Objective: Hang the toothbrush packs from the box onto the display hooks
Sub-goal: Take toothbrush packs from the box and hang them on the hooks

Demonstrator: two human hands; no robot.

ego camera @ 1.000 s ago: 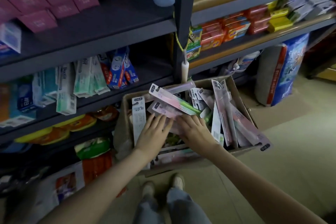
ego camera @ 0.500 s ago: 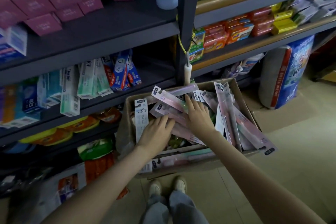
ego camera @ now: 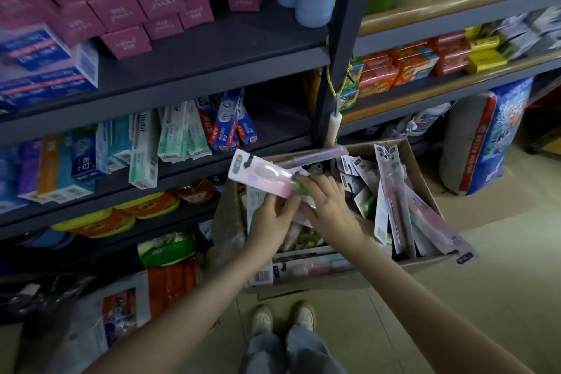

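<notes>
Together the left hand (ego camera: 271, 222) and right hand (ego camera: 332, 206) grip one pink pack (ego camera: 261, 176), left pinching its near end, right curled over its green part. It slants up-left of them, above the box (ego camera: 417, 171).

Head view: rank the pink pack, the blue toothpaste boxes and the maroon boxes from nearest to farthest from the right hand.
1. The pink pack: in the grip of the right hand, sticking out to its left.
2. The blue toothpaste boxes: above-left, further back.
3. The maroon boxes: far up-left, highest.
</notes>
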